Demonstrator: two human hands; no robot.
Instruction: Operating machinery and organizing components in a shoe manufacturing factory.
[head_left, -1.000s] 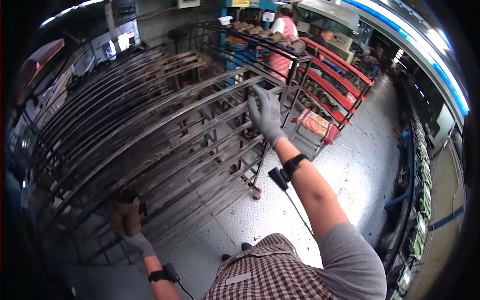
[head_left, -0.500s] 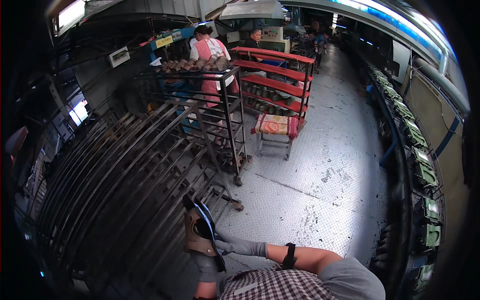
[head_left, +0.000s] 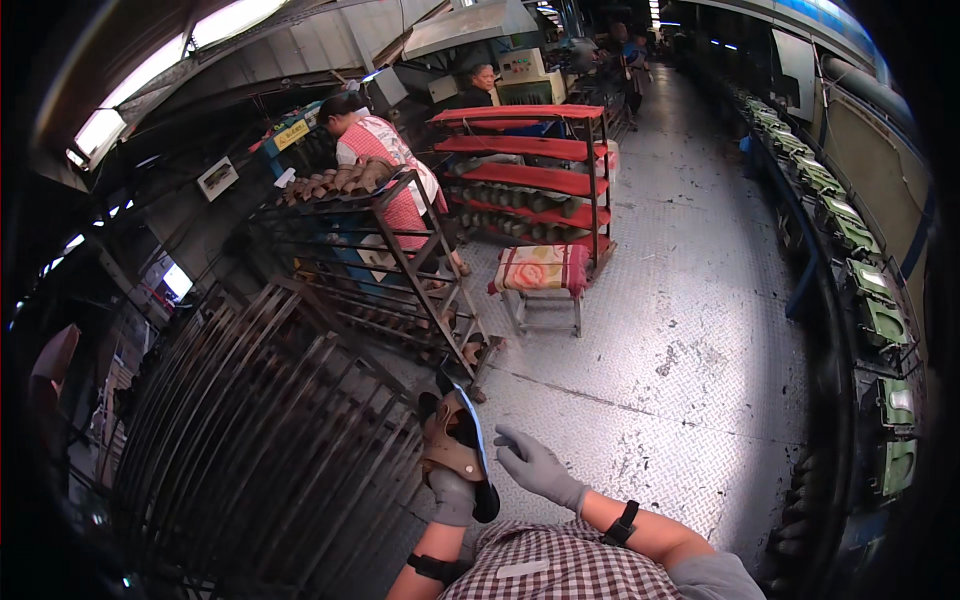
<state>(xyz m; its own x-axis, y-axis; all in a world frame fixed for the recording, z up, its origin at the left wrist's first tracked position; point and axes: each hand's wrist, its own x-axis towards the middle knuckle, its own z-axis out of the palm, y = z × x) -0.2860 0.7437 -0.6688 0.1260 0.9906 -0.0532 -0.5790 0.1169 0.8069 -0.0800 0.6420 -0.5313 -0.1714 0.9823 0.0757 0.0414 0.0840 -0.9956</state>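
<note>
gripping brown leather shoe upper with blue lining (head_left: 455, 445) in grey-gloved left hand (head_left: 452, 496) | grey-gloved right hand (head_left: 535, 465) open, fingers spread, just beside upper | dark metal rod rack (head_left: 270, 450) at left

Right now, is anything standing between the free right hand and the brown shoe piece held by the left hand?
No. The gloved right hand hangs open just beside the brown shoe piece, which the gloved left hand grips from below. Only open air separates them.

Hidden and cut-off parts

At six o'clock, the left hand (head_left: 452, 497) covers the brown shoe upper's (head_left: 452, 447) lower end; both forearms leave frame.
</note>
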